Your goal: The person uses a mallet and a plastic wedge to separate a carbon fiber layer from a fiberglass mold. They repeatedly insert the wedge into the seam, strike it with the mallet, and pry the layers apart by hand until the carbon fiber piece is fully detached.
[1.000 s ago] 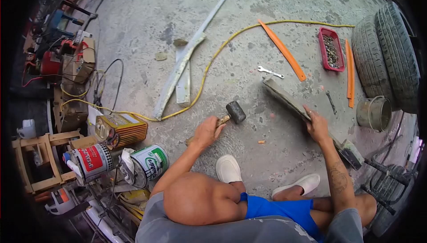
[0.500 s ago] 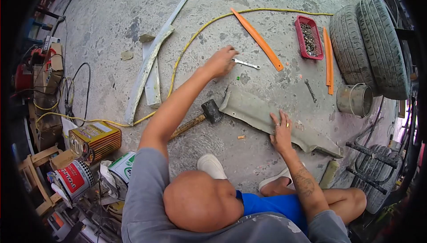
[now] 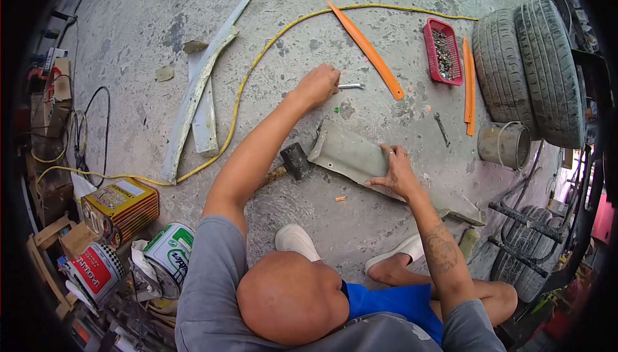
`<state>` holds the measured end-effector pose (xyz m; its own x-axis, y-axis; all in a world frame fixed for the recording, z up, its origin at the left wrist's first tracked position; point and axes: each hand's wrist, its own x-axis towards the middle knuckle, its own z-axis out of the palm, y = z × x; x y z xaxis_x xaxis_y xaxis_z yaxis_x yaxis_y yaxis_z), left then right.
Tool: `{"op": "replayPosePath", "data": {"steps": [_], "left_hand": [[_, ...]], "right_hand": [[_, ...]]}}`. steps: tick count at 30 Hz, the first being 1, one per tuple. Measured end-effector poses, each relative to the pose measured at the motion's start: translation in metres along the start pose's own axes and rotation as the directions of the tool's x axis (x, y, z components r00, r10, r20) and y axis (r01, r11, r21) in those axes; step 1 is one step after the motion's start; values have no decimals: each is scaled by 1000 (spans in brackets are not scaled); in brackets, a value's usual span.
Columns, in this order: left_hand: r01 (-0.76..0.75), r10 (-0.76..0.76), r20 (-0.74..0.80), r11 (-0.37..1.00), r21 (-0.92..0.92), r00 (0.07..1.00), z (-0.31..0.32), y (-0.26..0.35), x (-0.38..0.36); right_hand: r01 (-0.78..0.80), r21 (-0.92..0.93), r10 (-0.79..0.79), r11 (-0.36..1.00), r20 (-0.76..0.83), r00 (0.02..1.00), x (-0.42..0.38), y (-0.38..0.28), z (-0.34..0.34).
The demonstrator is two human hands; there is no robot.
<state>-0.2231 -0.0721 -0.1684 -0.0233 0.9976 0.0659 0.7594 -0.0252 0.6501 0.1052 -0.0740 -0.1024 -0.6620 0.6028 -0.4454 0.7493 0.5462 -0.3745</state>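
Small wrench (image 3: 351, 86) lies on the concrete floor (image 3: 399, 4), far centre; its near end is gripped by the left hand (image 3: 317, 86), fingers closed around it. Grey panel (image 3: 360, 159) lies flat just nearer, pressed down by the right hand (image 3: 397, 173), fingers spread wide. Rubber mallet (image 3: 295, 161) rests touching the panel's left edge. Orange strip (image 3: 367, 51) is just right of the wrench, yellow hose (image 3: 244, 88) to the left. Red tray (image 3: 441, 51), stacked tyres (image 3: 528, 68) and metal bucket (image 3: 505, 146) sit far right.
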Motion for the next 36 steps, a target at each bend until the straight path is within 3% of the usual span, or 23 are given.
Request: {"op": "replayPosePath", "data": {"steps": [2, 4, 7, 9, 10, 11, 13, 18, 19, 21, 22, 24, 31, 33, 34, 35, 36], "left_hand": [[34, -35, -28, 999, -33, 999, -3, -3, -9], [75, -79, -53, 995, -66, 996, -8, -3, -20], [7, 2, -185, 999, 50, 983, -19, 2, -43], [44, -101, -294, 980, -195, 951, -31, 14, -63], [179, -227, -178, 951, -254, 957, -36, 18, -72], [172, -218, -169, 952, -253, 961, -38, 24, -81], [430, -328, 278, 650, -627, 903, -40, 35, -99], [431, -365, 288, 412, -803, 885, -17, 41, -117], [427, -371, 280, 411, -805, 885, -18, 42, -117], [416, -321, 274, 563, -714, 906, -19, 43, -117], [414, -326, 268, 562, -716, 906, -16, 43, -118], [393, -326, 273, 399, -828, 905, -11, 42, -118], [412, -319, 296, 408, -815, 900, -14, 42, -111], [475, -369, 325, 456, -753, 871, -26, 41, -102], [388, -356, 210, 564, -728, 911, -28, 33, -91], [378, -330, 219, 569, -730, 918, -26, 26, -75], [314, -302, 120, 752, -579, 946, -34, 25, -57]], "right_hand": [[-48, -11, 48, 999, 60, 997, 3, -1, -3], [-31, 24, 31, 999, -26, 999, 2, 0, -2], [-35, -25, 32, 999, -101, 994, -4, -6, 0], [-39, -75, 24, 996, -193, 981, -16, -13, 2], [-47, -121, 11, 992, -279, 960, -22, -16, 5], [-57, -114, 23, 992, -284, 959, -27, -17, 9], [-15, -95, -26, 995, -415, 910, -33, -17, 18], [-1, -91, -40, 996, -445, 894, -36, -15, 23], [-3, -96, -40, 995, -445, 894, -35, -15, 22], [1, -103, -45, 995, -430, 902, -33, -15, 18], [-6, -104, -38, 995, -414, 909, -34, -15, 17], [6, -104, -50, 995, -419, 907, -34, -15, 17], [-7, -81, -23, 997, -365, 931, -26, -10, 11], [-2, -82, -28, 997, -365, 931, -23, -10, 6], [15, -82, -42, 996, -343, 938, -24, -10, 5], [-10, -83, -20, 996, -357, 934, -25, -10, 4], [-17, -106, -20, 994, -336, 942, -25, -11, 3]]}}
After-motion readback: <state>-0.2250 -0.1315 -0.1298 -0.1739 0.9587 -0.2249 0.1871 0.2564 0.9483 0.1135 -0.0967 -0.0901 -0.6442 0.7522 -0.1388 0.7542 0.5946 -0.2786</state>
